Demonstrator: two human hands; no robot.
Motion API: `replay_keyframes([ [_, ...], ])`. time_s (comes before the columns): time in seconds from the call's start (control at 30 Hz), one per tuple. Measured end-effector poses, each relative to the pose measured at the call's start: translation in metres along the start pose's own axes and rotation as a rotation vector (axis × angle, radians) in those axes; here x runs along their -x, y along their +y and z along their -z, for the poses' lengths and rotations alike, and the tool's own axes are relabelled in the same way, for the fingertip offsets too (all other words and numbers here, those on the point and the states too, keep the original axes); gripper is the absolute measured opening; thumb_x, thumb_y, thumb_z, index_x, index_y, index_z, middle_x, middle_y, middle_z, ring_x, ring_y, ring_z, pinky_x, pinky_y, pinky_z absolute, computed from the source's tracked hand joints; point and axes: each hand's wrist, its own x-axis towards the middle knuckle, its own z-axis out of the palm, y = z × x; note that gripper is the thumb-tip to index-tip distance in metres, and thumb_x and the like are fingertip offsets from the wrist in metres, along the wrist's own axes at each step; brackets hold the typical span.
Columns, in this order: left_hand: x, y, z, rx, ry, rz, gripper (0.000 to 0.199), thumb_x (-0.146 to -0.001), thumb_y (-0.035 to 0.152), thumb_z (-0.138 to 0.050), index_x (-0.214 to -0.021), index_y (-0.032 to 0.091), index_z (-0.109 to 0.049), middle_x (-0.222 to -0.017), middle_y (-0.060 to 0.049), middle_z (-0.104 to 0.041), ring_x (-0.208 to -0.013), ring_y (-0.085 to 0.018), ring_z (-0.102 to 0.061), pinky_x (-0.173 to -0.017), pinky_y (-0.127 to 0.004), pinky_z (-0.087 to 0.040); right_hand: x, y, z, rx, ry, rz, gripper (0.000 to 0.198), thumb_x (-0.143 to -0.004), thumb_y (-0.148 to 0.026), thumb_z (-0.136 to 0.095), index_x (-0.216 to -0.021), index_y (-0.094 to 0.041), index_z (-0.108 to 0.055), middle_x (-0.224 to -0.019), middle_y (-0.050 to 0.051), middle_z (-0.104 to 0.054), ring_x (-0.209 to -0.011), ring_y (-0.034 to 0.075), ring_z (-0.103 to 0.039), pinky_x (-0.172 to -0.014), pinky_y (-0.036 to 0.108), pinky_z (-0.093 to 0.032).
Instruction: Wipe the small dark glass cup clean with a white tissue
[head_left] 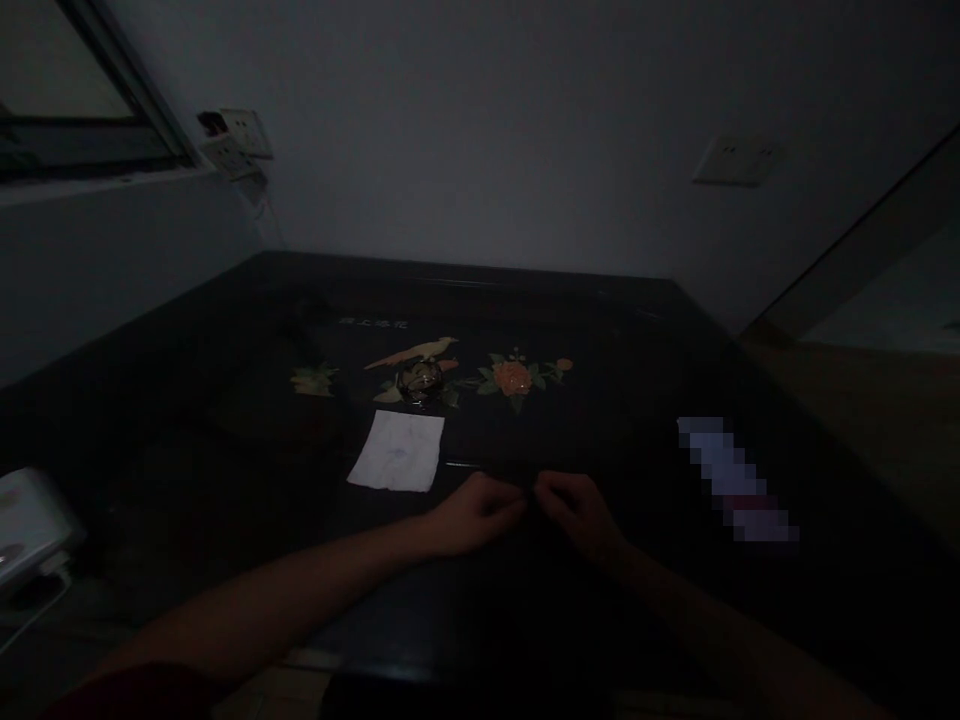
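See white paper [399, 452] lying flat on the desk [592, 430], just beyond and to the left of the left hand [474, 513]. Find that and the right hand [579, 508] curled, near each other but apart; cannot tell whether gripping anything. Farther back, see pictured flowers [514, 378] and a bird [420, 351].

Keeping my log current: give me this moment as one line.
left hand: curled, contents unclear; right hand: curled, contents unclear; white paper: on dark table, near left hand; pixelated item: right of right hand
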Motion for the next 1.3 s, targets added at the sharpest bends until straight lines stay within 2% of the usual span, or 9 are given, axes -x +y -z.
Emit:
replay_keyframes([
  [0.13, -0.001, 0.001, 0.008, 0.104, -0.048, 0.006, 0.046, -0.089, 0.052, -0.041, -0.06, 0.017, -0.043, -0.055, 0.005, -0.038, -0.051, -0.008, -0.032, -0.048, -0.02, -0.027, 0.0, 0.0, -0.005, -0.005, -0.088, -0.007, 0.031, -0.086, -0.033, -0.044, -0.058, -0.021, -0.039, -0.055, -0.004, -0.04, -0.054, 0.011, -0.039, -0.053, 0.024, -0.03],
  [0.3, 0.001, 0.004, 0.003, 0.081, -0.097, -0.001, 0.046, -0.091, 0.049, -0.041, -0.059, 0.016, -0.046, -0.054, 0.004, -0.042, -0.05, -0.007, -0.037, -0.048, -0.02, -0.028, -0.004, 0.002, -0.009, -0.033, -0.196, -0.01, 0.027, -0.085, -0.03, -0.041, -0.06, -0.021, -0.04, -0.057, -0.004, -0.041, -0.054, 0.011, -0.038, -0.052, 0.024, -0.029],
  [0.9, 0.002, 0.002, 0.003, 0.025, -0.075, -0.013, 0.042, -0.092, 0.04, -0.044, -0.063, 0.013, -0.057, -0.055, 0.001, -0.054, -0.051, -0.007, -0.047, -0.05, -0.018, -0.034, -0.002, -0.001, -0.01, -0.007, -0.173, 0.001, 0.028, -0.088, -0.029, -0.042, -0.061, -0.021, -0.04, -0.057, -0.005, -0.043, -0.055, 0.011, -0.039, -0.053, 0.023, -0.029],
  [1.3, 0.002, 0.0, 0.003, 0.047, -0.093, -0.013, 0.039, -0.092, 0.036, -0.045, -0.063, 0.013, -0.056, -0.054, 0.003, -0.051, -0.048, -0.006, -0.044, -0.047, -0.017, -0.032, -0.001, 0.001, -0.011, 0.028, -0.184, -0.014, 0.028, -0.088, -0.029, -0.043, -0.062, -0.021, -0.042, -0.058, -0.004, -0.046, -0.054, 0.011, -0.042, -0.053, 0.024, -0.03],
])
